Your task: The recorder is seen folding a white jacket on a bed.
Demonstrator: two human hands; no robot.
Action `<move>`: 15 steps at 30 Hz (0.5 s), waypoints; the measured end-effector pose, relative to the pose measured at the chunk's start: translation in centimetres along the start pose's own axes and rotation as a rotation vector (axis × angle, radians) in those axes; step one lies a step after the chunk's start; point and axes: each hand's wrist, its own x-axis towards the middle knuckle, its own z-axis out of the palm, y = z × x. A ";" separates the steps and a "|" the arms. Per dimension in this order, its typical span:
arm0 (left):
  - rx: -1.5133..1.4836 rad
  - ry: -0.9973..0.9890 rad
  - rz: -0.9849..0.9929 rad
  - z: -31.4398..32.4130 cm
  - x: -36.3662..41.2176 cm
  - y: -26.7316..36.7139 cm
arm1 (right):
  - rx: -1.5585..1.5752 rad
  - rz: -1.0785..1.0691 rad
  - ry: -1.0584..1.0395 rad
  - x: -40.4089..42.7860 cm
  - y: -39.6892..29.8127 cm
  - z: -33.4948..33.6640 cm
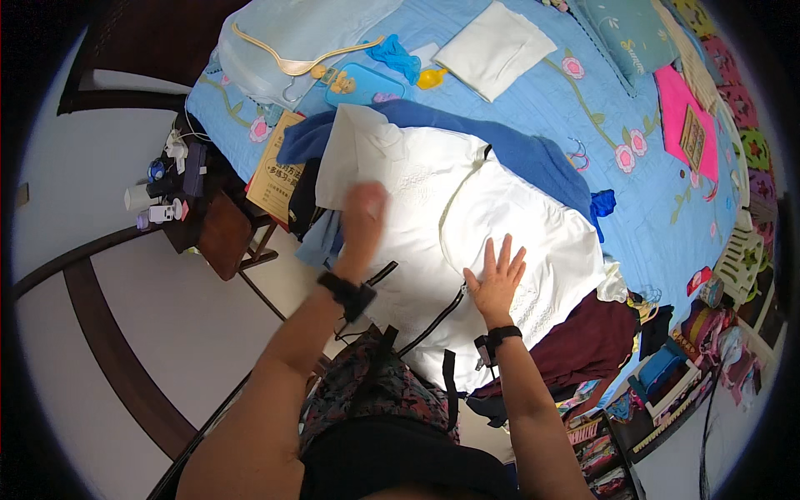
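Observation:
A white garment with embroidered patches [419, 206] lies spread over other clothes at the near edge of the bed. On its right part my right hand [498, 278] rests flat, fingers apart. My left hand [365, 209], blurred, is over the garment's left part, beside a folded-over flap; whether its fingers grip the cloth is not clear. Blue fleece-like fabric [531, 156] shows from under the garment's far side, and dark maroon cloth [590, 340] from under its right side. Each wrist wears a black band with a small device.
A clothes hanger [300, 66], a blue case [362, 86] and folded white cloth [497, 50] lie farther back on the bed. At the left are a book [275, 178] and a wooden stool [226, 234]; racks of items [597, 453] stand at the lower right.

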 end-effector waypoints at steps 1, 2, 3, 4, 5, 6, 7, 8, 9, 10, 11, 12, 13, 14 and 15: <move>-0.076 0.112 -0.193 -1.1 2.6 -0.4 | 0.021 -0.027 0.004 -0.3 0.0 0.1; -0.196 0.102 -0.338 -3.8 5.9 -3.9 | 0.069 -0.085 0.011 0.0 -1.6 0.1; -0.310 0.101 -0.478 -6.6 8.7 -7.1 | 0.096 -0.124 0.016 0.5 -3.8 0.3; -0.031 0.286 -0.209 -5.7 10.4 -6.4 | 0.065 -0.112 -0.011 0.4 -3.2 0.4; 0.242 0.465 0.067 -4.7 11.9 -5.3 | 0.032 -0.095 -0.035 0.3 -2.6 0.2; 0.245 0.473 0.065 -5.5 12.9 -6.2 | 0.063 -0.106 -0.038 0.6 -3.5 0.1; 0.386 0.394 -0.008 -6.3 13.7 -7.3 | 0.058 -0.110 -0.039 0.6 -3.8 0.0; 0.455 0.359 -0.043 -7.4 13.8 -8.3 | 0.038 -0.117 -0.052 0.5 -4.2 0.0; 0.517 0.315 -0.079 -8.0 13.9 -9.1 | 0.012 -0.116 -0.058 0.8 -4.2 0.2; 0.515 -0.022 -0.234 -7.8 13.5 -9.0 | 0.003 -0.100 -0.065 0.6 -3.3 0.2; 0.508 -0.363 -0.378 -7.8 13.4 -8.9 | -0.014 -0.081 -0.060 0.6 -2.4 0.2; 0.413 -0.335 -0.294 -9.9 13.6 -10.1 | -0.017 -0.075 -0.084 0.8 -2.9 0.2; 0.404 -0.173 -0.235 -12.7 14.0 -11.5 | -0.012 -0.082 -0.108 1.2 -3.9 0.3; 0.396 -0.011 -0.171 -16.0 14.5 -12.6 | 0.005 -0.102 -0.106 1.6 -5.0 0.5; 0.460 0.036 -0.103 -19.0 15.9 -12.6 | 0.017 -0.090 -0.123 1.7 -5.1 0.7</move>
